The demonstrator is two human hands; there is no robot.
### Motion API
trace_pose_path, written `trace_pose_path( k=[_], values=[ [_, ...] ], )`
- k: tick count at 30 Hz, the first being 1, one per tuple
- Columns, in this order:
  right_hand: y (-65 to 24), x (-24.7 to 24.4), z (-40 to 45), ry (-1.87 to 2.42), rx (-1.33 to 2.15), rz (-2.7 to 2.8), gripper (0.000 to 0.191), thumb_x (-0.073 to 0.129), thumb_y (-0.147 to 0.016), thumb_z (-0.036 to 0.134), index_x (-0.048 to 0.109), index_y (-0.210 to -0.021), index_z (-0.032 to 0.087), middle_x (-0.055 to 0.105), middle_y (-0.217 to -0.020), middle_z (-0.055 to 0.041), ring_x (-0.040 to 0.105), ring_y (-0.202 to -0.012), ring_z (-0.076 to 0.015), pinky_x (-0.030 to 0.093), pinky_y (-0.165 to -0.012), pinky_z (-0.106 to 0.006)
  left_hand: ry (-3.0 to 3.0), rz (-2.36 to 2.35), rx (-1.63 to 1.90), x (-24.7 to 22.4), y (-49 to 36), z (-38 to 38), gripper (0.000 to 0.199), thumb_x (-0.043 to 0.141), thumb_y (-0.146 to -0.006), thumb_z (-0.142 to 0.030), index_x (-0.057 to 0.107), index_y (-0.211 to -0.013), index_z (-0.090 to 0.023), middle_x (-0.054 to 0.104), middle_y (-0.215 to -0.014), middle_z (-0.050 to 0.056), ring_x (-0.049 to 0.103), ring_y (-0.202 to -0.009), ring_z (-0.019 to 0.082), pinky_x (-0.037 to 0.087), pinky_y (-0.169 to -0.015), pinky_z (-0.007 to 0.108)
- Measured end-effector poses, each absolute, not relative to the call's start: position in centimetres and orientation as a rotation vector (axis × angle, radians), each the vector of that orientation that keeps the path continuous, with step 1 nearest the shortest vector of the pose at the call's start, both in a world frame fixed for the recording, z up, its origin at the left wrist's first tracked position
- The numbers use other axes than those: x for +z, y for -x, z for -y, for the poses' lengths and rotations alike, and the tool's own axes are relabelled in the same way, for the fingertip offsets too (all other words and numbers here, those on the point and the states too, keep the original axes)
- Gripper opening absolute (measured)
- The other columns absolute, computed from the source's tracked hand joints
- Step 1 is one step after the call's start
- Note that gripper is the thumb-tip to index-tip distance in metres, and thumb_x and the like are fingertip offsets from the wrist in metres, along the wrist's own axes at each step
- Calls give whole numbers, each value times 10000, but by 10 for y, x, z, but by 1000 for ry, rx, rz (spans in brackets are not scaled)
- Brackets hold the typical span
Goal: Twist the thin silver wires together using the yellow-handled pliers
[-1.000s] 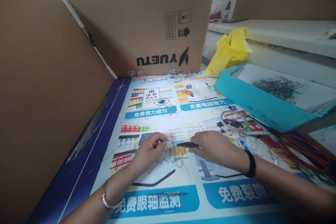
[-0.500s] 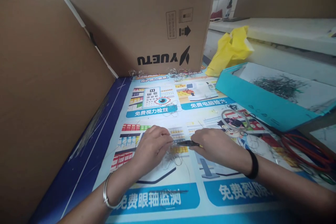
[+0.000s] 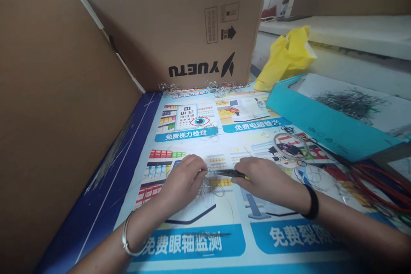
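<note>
My left hand (image 3: 183, 182) is closed in a pinch over the printed sheet, on a tangle of thin wire (image 3: 207, 186) that hangs below its fingertips. In my right hand (image 3: 265, 180) is a pair of dark-jawed pliers (image 3: 226, 173), fingers wrapped round the handles. The pliers point left, and their tips are at the wire just beside my left fingertips. Whether the jaws grip a strand is too small to make out. One long loose strand curves down to the right of the tangle.
A teal box (image 3: 321, 120) with a heap of wire pieces (image 3: 349, 103) stands at the right, near a yellow bag (image 3: 284, 58). Red cable (image 3: 379, 184) and a clear coil (image 3: 290, 145) lie before it. Cardboard panels (image 3: 154, 30) wall the back and left. More wire tangles (image 3: 218, 89) lie along the back.
My left fingertips have shifted slightly left, leaving a little more of the wire showing by the pliers' tips. The camera view has tilted slightly.
</note>
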State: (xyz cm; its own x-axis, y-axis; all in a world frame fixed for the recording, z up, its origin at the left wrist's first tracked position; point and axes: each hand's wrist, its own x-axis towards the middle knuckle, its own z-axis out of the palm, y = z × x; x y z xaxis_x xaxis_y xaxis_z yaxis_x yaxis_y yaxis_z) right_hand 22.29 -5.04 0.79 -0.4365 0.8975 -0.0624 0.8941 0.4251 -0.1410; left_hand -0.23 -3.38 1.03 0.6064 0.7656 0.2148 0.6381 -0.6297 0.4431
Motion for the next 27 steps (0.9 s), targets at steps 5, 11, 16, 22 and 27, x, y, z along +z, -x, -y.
trace_pose_path(
  k=[5, 11, 16, 22, 27],
  values=[
    [-221, 4, 49, 1666, 276, 2621, 255, 451, -842, 395, 595, -785, 193, 642, -807, -44, 590, -734, -186, 336, -564, -256, -2327, -1168, 665, 6, 5, 35, 140, 379, -864, -150, 490, -787, -188, 544, -808, 31, 498, -770, 155, 388, -695, 283],
    [-215, 5, 49, 1673, 294, 2636, 242, 468, -831, 390, 600, -777, 196, 640, -802, -46, 590, -743, -183, 337, -565, -257, -2095, -1279, 810, 0, 3, 34, 104, 419, -844, -170, 493, -772, -183, 530, -764, 17, 490, -725, 145, 379, -670, 259],
    [-215, 6, 49, 1698, 241, 2617, 247, 459, -837, 385, 608, -772, 199, 635, -780, -44, 586, -728, -182, 335, -564, -261, -1869, -1335, 887, -7, 1, 34, 83, 442, -839, -204, 506, -793, -179, 517, -739, 1, 483, -697, 136, 376, -653, 249],
    [-216, 3, 46, 1699, 221, 2601, 263, 446, -843, 396, 602, -769, 198, 627, -773, -39, 586, -722, -182, 338, -565, -264, -1706, -1316, 884, -10, 0, 36, 114, 444, -848, -262, 498, -789, -181, 491, -716, -13, 460, -665, 128, 368, -621, 238],
    [-215, 2, 44, 1687, 210, 2632, 266, 442, -846, 396, 609, -787, 197, 643, -799, -48, 598, -739, -188, 343, -562, -259, -1683, -1278, 899, -9, -1, 37, 113, 440, -848, -257, 491, -788, -177, 488, -723, -10, 456, -672, 128, 370, -632, 240]
  ],
)
